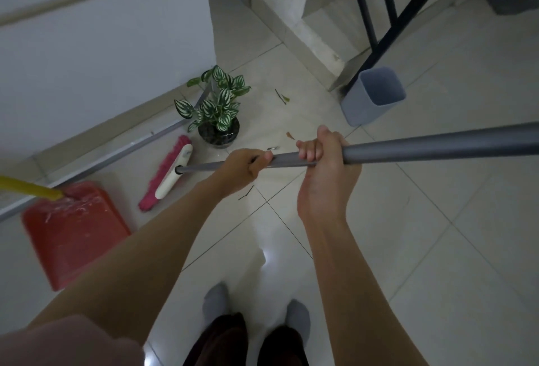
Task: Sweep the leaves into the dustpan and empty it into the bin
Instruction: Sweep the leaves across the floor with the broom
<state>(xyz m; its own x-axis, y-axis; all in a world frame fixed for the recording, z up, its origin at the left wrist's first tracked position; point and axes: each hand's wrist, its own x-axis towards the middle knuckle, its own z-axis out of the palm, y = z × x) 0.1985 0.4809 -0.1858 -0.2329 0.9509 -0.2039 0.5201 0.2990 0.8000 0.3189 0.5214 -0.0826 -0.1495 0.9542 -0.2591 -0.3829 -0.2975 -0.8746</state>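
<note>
Both my hands grip the grey handle (423,148) of a broom. My left hand (248,165) holds it lower down, my right hand (323,161) higher up. The pink and white broom head (167,174) rests on the tiled floor near the wall. A red dustpan (73,234) with a yellow handle (32,187) lies on the floor at the left. A few leaves and twigs lie scattered: one leaf (282,97) beyond the plant, another leaf (289,135) by my right hand, a twig (246,193) under my left forearm. A grey-blue bin (372,97) stands open at the right.
A potted plant (217,111) with striped leaves stands just beyond the broom head. The white wall (102,59) runs along the left. A black metal railing (376,30) and concrete steps (306,15) lie behind the bin. My feet (256,310) in grey socks show at the bottom.
</note>
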